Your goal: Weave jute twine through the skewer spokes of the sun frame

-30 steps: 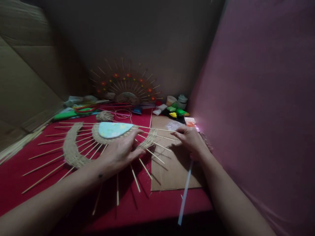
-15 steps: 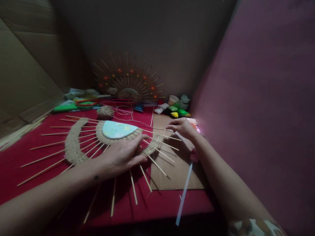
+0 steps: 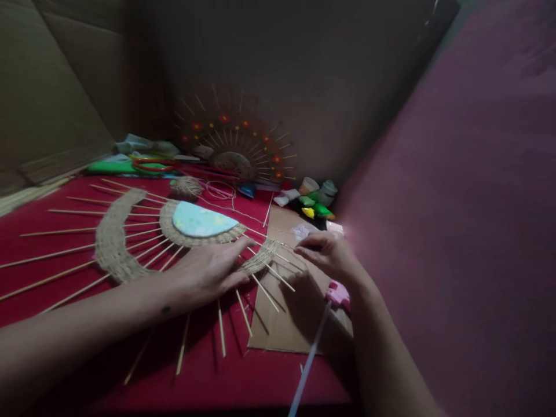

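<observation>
A half-round fan of thin wooden sticks woven with twine (image 3: pixel 115 237) spreads over the red tabletop, with a pale blue patterned half-disc (image 3: pixel 202 220) at its centre. My left hand (image 3: pixel 208 266) grips its right side, thumb and fingers around the woven outer band; part of the weave is hidden under the hand and forearm. At the band's right end, my right hand (image 3: pixel 325 252) is closed in a pinch on the twine, beside the tips of the end sticks. From there the twine runs back to a twine ball (image 3: pixel 186 187) behind the fan.
Under the fan's right side lies a cardboard sheet (image 3: pixel 278 330). A pink glue gun (image 3: pixel 337 295) with a long clear glue stick rests near my right forearm. Small coloured packets (image 3: pixel 321 209) and a cup (image 3: pixel 308 185) stand behind. A finished fan with red flowers (image 3: pixel 234 150) leans at the back wall.
My right hand has come down and slightly nearer the band's end, still pinching the twine. The fan and left hand sit a little further left in view, as the camera has shifted.
</observation>
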Demonstrator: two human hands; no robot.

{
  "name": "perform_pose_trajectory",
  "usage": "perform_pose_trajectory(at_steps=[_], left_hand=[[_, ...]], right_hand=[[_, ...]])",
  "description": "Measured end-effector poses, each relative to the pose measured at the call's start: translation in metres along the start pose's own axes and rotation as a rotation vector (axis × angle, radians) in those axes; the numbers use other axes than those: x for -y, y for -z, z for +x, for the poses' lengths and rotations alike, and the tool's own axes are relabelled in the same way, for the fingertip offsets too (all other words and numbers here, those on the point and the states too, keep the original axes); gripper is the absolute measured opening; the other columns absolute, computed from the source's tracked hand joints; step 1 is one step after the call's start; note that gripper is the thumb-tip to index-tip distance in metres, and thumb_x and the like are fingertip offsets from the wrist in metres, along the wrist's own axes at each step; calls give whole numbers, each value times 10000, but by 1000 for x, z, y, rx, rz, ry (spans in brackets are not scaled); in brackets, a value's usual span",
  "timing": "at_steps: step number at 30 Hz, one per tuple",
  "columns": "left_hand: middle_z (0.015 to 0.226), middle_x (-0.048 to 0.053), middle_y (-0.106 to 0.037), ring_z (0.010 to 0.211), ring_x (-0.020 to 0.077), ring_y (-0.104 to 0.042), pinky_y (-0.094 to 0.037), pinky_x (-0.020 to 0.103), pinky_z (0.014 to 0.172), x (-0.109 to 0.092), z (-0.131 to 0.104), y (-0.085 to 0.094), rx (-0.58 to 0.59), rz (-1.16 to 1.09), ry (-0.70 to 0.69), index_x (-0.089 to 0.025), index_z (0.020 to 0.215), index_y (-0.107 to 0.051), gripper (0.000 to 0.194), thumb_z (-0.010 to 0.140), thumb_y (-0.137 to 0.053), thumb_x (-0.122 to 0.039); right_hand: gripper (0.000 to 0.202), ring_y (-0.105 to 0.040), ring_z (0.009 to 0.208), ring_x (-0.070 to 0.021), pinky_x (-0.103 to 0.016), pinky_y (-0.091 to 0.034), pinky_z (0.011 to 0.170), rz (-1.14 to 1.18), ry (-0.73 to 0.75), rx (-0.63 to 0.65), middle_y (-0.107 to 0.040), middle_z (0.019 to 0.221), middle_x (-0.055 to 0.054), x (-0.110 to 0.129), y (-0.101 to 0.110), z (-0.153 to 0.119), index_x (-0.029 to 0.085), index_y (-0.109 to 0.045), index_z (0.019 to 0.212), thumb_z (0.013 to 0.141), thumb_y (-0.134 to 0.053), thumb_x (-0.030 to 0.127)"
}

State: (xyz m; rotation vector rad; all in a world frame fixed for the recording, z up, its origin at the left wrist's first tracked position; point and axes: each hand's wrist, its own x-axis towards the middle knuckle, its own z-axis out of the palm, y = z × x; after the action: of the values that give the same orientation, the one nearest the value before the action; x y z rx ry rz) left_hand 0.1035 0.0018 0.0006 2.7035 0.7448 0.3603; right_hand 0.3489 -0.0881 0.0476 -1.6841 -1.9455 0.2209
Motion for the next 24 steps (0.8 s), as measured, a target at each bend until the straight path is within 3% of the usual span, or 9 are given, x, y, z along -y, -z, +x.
perform_pose_trajectory(at_steps=[4, 10, 17, 21, 24], left_hand=[[1084, 140, -670, 957, 304, -641, -465, 375, 744, 0, 0, 1, -42, -43, 46, -178, 1293, -475, 500, 860, -501, -426], [1024, 131, -680, 911, 296, -644, -472, 381, 734, -3, 2, 7, -88, -91, 69, -174, 1264, -503, 511, 843, -502, -463], [1011, 121, -680, 910, 272, -634, -454, 367, 753, -6, 1, 10, -119, -81, 79, -157, 1256, -504, 502, 854, -481, -457], [922, 76, -685, 796, 214, -623, -439, 319, 703, -5, 1, 11, -188, -91, 75, -179, 1257, -512, 489, 845, -498, -443], [923, 69, -681, 786, 198, -611, -438, 308, 706, -4, 3, 11, -230, -112, 49, -182, 1242, -525, 480, 844, -501, -450]], right_hand=[[189, -642, 691, -152, -266, -451, 630, -56, -82, 78, -737, 783, -46, -3, -2, -12, 216, -771, 850, 828, -585, 245], [335, -555, 553, -125, -245, -412, 555, -13, -268, 70, -666, 635, -9, -8, -11, -28, 237, -731, 1107, 849, -517, 244], [238, -514, 608, -120, -247, -399, 596, 233, -241, 90, -612, 654, -4, -5, -18, -33, 187, -718, 779, 836, -493, 244], [335, -452, 562, -104, -240, -374, 585, 446, -324, 129, -515, 581, 39, -1, -25, -30, 184, -710, 1070, 844, -506, 324], [481, -416, 537, -100, -245, -365, 593, 517, -380, 127, -473, 543, 58, 4, -31, -28, 179, -602, 1296, 865, -493, 361]])
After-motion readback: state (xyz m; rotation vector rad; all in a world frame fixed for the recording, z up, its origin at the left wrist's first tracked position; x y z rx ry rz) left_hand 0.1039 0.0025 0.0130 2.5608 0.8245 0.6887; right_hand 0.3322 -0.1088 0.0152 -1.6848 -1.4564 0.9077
